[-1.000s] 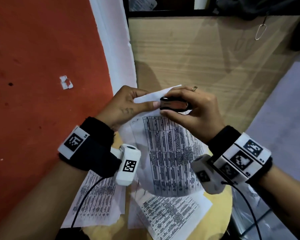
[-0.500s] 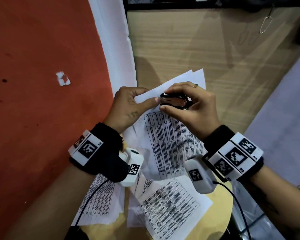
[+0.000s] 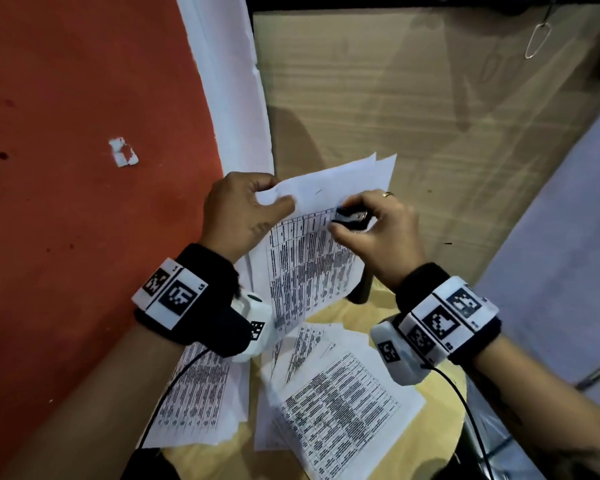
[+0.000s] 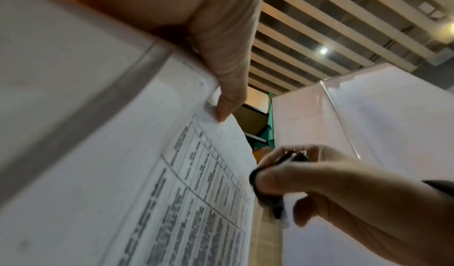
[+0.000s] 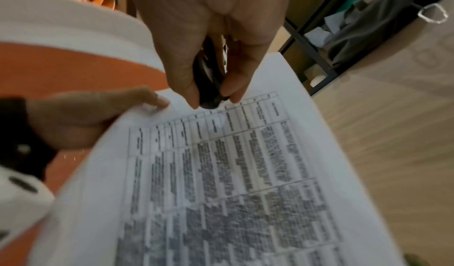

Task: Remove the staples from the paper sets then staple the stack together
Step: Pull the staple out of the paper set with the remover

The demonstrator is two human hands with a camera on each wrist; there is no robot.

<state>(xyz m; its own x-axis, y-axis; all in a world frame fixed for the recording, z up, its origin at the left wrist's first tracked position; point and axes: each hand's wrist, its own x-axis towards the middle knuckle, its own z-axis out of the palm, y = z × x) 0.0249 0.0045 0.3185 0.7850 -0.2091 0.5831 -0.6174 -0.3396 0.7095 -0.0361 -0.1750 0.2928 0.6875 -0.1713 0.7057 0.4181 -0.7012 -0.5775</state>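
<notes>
Fingers, left hand: thumb and forefinger pinch the top corner of the raised white printed paper set. Fingers, right hand: curled round a small black staple remover, its tip at the set's top edge. Raised set: held above the round pale wooden table, where further printed sheets lie loose. Handling, judged: light, limp, tears easily; best gripped close beside the staple corner.

Orange wall with torn paper scrap; wire hook on wooden panel
</notes>
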